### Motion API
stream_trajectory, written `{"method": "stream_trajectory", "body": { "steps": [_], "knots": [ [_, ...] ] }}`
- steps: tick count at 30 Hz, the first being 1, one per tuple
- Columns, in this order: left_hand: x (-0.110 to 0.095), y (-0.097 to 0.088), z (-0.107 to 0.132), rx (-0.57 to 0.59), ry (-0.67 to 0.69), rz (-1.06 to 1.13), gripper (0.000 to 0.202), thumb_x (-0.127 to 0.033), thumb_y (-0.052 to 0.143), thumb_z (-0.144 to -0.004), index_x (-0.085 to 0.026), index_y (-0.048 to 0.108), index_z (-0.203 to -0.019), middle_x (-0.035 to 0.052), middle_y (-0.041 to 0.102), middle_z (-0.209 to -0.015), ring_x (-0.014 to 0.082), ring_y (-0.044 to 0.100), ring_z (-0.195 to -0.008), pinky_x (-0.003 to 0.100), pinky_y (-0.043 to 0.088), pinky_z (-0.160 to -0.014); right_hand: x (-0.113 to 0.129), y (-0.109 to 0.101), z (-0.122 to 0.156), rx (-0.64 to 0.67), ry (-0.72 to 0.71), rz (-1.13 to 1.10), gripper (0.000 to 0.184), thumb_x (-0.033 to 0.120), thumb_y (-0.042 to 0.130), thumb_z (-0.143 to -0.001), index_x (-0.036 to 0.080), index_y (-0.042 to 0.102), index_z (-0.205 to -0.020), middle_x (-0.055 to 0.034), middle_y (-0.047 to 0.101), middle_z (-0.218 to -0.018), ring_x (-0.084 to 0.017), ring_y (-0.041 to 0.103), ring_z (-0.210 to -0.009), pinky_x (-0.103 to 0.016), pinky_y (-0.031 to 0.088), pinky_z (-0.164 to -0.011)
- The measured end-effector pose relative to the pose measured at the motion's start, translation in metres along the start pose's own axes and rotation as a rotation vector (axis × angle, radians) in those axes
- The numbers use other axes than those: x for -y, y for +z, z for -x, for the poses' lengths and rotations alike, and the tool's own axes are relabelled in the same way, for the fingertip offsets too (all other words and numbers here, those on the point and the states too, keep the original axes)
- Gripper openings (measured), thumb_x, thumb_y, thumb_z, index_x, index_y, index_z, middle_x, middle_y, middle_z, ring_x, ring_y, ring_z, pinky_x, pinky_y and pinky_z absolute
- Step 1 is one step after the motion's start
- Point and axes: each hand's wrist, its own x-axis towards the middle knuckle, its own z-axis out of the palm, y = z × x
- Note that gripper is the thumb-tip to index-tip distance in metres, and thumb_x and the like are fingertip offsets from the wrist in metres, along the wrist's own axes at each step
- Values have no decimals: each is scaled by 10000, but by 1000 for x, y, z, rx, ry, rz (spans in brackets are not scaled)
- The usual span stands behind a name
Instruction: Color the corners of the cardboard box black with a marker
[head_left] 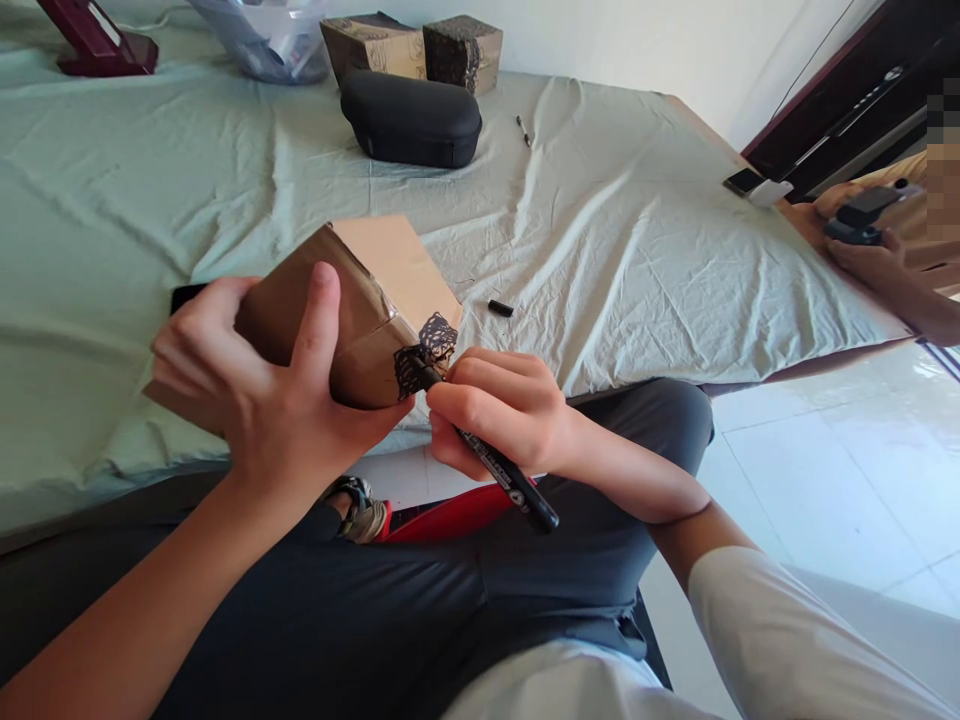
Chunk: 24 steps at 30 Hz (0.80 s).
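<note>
**Only one corner inked**

The left hand [255, 390] grips the cardboard box [375, 290], tilted over the table's [637, 250] near edge. The right hand [502, 410] pinches a black marker [510, 480], tip on a dense black pattern [427, 350] at the box's near corner. The other brown faces in view are bare. The marker cap [500, 308] lies just beyond; two patterned boxes [463, 50] stand far back.

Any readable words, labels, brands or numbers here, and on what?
None readable.
The marker in the right hand has a small pale mark on its barrel, too small to read.
The black ink on the cardboard box in the left hand is pattern, not lettering.
</note>
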Motion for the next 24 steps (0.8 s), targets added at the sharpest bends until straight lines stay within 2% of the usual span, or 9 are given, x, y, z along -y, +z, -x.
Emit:
{"method": "stream_trajectory", "body": {
  "steps": [4, 6, 9, 14, 17, 19, 22, 24],
  "knots": [
    [-1, 0, -1, 3, -13, 16, 1299, -729, 866, -670, -453, 260, -1786, 192, 378, -1536, 520, 459, -1318, 718, 346, -1018, 1, 3, 6, 77, -3, -8, 33, 234, 636, -1057, 231, 607, -1073, 18, 553, -790, -161, 612, -740, -310, 512, -701],
    [-1, -1, -1, 1, -19, 20, 1316, -723, 881, -648, -463, 266, -1782, 191, 391, -1531, 528, 472, -1311, 724, 349, -1009, 1, 4, 8, 65, -21, -28, 56, 296, 615, -1075, 240, 617, -1067, 22, 532, -766, -162, 602, -725, -319, 517, -709],
    [-1, -2, -1, 6, -12, 20, 1342, -716, 905, -634, -450, 269, -1785, 206, 405, -1529, 541, 489, -1306, 734, 362, -996, -1, 5, 9, -11, -58, -22, 123, 359, 580, -1086, 249, 626, -1057, 35, 498, -724, -162, 571, -665, -335, 485, -654],
    [2, -2, -1, -5, -9, 14, 1364, -730, 927, -604, -434, 302, -1780, 205, 427, -1514, 532, 497, -1298, 723, 386, -1003, -7, 1, 7, -169, -62, -62, 21, 283, 578, -1030, 275, 597, -1030, 69, 482, -650, -140, 511, -534, -331, 427, -552],
    [10, 1, 0, -13, -13, 16, 1403, -714, 947, -557, -408, 318, -1772, 198, 402, -1517, 532, 478, -1325, 733, 375, -1048, -16, -8, 10, -313, -19, -102, 49, 304, 599, -1040, 281, 632, -1067, 64, 563, -655, -136, 567, -518, -317, 463, -539],
    [21, 5, 1, -12, -10, 45, 1468, -717, 956, -519, -357, 288, -1776, 204, 356, -1523, 543, 437, -1369, 751, 347, -1097, -28, -17, 18, -381, 123, -112, 70, 324, 668, -1036, 277, 683, -1084, 36, 668, -720, -148, 660, -581, -312, 519, -574],
    [39, 17, 3, -21, -5, 114, 1615, -720, 974, -457, -264, 164, -1778, 217, 302, -1518, 540, 356, -1432, 747, 338, -1160, -60, -27, 41, -360, 596, -221, 98, 338, 787, -984, 259, 734, -1010, 25, 725, -749, -127, 686, -580, -276, 524, -566],
    [49, 25, 4, -44, 12, 157, 1709, -764, 965, -406, -212, 99, -1772, 223, 295, -1517, 525, 335, -1445, 727, 348, -1190, -87, -29, 59, -282, 892, -435, 259, 417, 834, -926, 249, 746, -1103, -14, 801, -897, -130, 719, -590, -267, 543, -548]
  ]
}}
